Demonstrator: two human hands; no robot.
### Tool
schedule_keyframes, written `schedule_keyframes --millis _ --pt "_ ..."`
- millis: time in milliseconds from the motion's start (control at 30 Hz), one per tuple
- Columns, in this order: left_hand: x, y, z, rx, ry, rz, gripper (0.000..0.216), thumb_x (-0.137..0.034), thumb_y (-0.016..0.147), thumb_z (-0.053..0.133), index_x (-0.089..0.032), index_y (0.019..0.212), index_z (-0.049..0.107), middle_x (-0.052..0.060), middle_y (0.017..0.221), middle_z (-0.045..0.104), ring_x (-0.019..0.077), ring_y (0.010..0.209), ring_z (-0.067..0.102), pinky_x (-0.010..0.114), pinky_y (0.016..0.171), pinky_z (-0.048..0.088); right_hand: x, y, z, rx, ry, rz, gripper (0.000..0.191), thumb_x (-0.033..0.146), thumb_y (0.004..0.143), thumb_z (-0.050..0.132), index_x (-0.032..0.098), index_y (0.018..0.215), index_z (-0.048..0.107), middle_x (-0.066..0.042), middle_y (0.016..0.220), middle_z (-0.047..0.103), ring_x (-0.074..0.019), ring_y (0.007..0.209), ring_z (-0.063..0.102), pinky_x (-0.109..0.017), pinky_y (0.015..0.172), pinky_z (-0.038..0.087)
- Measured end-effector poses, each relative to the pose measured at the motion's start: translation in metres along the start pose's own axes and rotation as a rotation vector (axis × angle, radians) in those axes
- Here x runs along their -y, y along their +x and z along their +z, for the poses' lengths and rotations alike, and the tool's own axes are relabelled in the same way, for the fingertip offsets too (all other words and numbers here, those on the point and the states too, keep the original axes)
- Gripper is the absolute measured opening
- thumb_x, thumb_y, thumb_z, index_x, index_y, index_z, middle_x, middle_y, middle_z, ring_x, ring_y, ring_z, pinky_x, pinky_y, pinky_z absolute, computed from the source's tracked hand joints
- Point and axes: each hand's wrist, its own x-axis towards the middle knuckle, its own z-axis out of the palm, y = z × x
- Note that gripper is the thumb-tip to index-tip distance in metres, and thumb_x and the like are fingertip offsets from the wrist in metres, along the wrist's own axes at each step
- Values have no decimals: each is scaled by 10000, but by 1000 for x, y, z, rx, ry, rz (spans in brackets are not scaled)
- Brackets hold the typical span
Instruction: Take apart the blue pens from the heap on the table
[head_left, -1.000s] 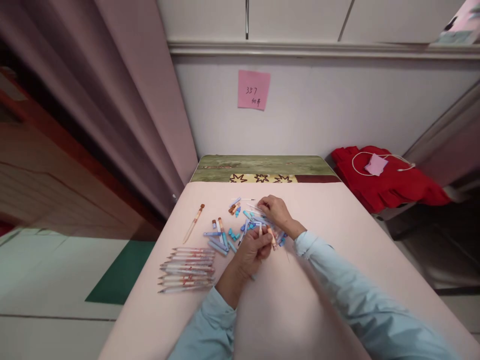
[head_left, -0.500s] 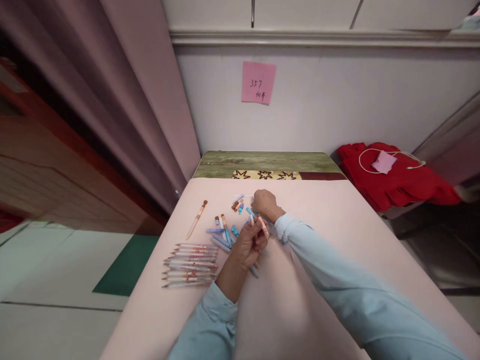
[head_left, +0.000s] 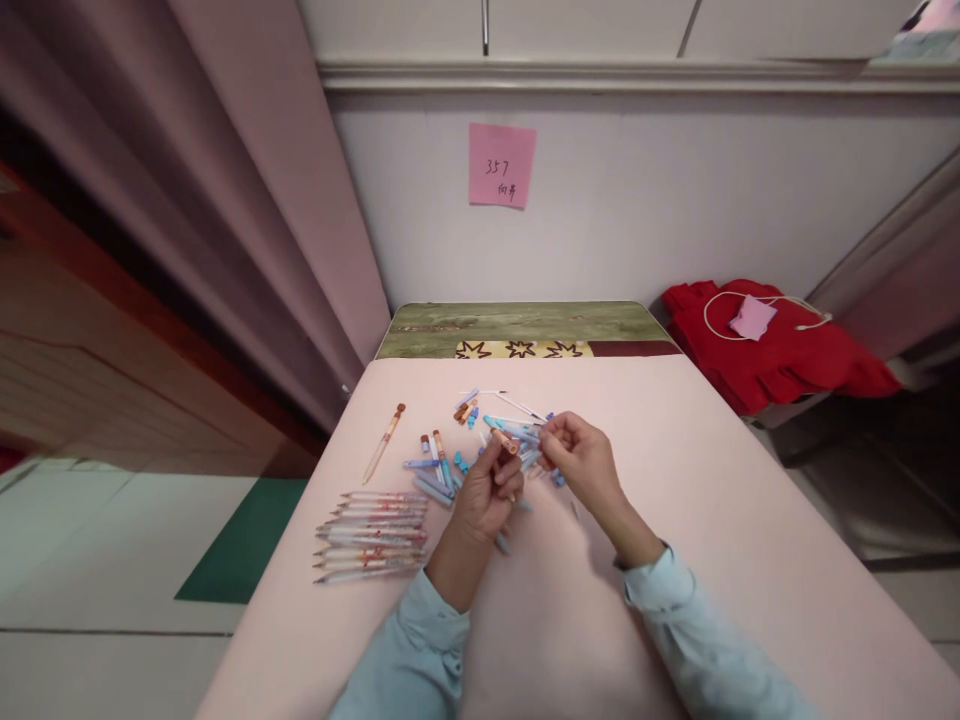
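Observation:
My left hand point(head_left: 480, 495) is closed around a peach-coloured pen barrel point(head_left: 505, 441), whose end sticks up past the thumb. To its right, my right hand point(head_left: 585, 460) has thumb and fingers pinched together beside the loose pile. What it grips, if anything, is hidden by the fingers. Around both hands lie blue pen parts point(head_left: 433, 489), small turquoise pieces point(head_left: 460, 461) and thin white pen refills point(head_left: 520, 406). Small brown caps point(head_left: 460, 412) rest just beyond. One assembled pen with a brown top point(head_left: 384, 443) lies apart on the left.
A row of several translucent pens point(head_left: 371, 537) lies at the left of the pale-covered table point(head_left: 570, 640). A pink note point(head_left: 502, 166) is on the wall behind. Red cloth point(head_left: 780, 350) with a white cable sits beyond the table's right edge.
My right hand has drawn back from the far side of the pile, toward me and to the right. My left hand still holds the pen barrel, and the view has shifted slightly.

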Motion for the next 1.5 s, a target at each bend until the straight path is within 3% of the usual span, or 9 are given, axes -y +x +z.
schedule_keyframes --millis 133,333,633,767,967,1200,1367,1500 --pt "3 -4 2 -45 -98 8 140 -250 852 695 -153 816 600 -14 713 605 1 405 290 120 339 233 7 -43 -6 -75 271 69 198 375 798 673 198 788 584 23 583 622 -129 491 602 -233 498 493" --pt "4 -8 5 -36 -56 62 95 -274 879 664 -187 866 627 5 781 664 17 414 273 133 348 245 41 -60 -1 -132 368 -21 180 364 831 674 208 860 589 17 656 643 -130 573 639 -248 569 543" --pt "10 -2 -1 -144 -169 10 138 -186 943 541 -175 1006 663 -15 700 618 2 376 282 117 342 275 43 -62 11 -190 -80 -274 82 264 909 588 237 858 647 2 723 717 -143 614 696 -244 617 551" --pt "11 -2 -3 -111 -119 28 117 -200 933 561 -169 993 656 -16 691 591 2 390 287 115 348 277 39 -59 9 -232 -237 -366 79 254 896 607 242 853 672 -4 749 731 -146 633 695 -243 631 545" --pt "17 2 -1 -17 -13 58 167 -226 832 707 -161 967 632 -59 652 514 -4 410 301 116 364 273 33 -59 6 -256 -364 -489 98 253 915 601 235 871 686 -22 784 744 -144 651 696 -232 642 543" --pt "20 5 -5 -24 54 102 286 -250 794 751 -162 1034 623 -54 716 554 -11 421 294 136 380 263 22 -61 4 -280 -436 -605 106 208 939 573 202 886 665 -14 775 737 -124 669 697 -203 642 530" --pt "22 4 -6 -40 110 133 346 -263 803 736 -185 1118 616 -53 710 550 0 433 312 138 391 267 18 -62 2 -270 -462 -612 88 206 938 583 204 882 651 -8 785 736 -123 677 697 -204 634 522" --pt "22 3 -3 -44 119 140 336 -280 782 752 -190 1079 625 -57 702 548 5 430 319 143 382 247 15 -63 1 -257 -459 -599 81 203 936 588 202 882 649 -10 783 732 -125 679 698 -205 636 520"
